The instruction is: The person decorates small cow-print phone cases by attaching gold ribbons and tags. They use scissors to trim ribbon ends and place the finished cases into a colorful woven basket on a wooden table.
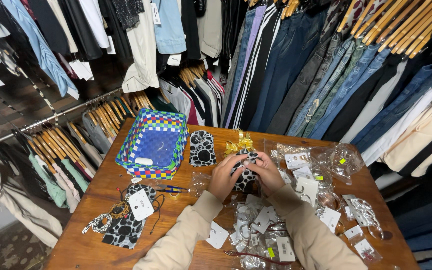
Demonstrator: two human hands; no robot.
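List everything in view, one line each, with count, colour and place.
Woven basket: one, blue with multicoloured checks, far left of the table.
Spotted pouch: one, black and white, lying flat right of the basket.
Gold bow: one, beyond the hands.
Spotted cards with cords: a few, black and white, near left of the table.
Bagged jewellery: many clear packets with white tags, right and near side.
Wooden table: one, brown.
Jeans: many, blue and grey, hanging behind on the right.
Wooden hangers: many, on the rail at left.
Spotted item: one, black and white, held in both hands.
Left hand: holds the spotted item.
Right hand: holds it from the other side.
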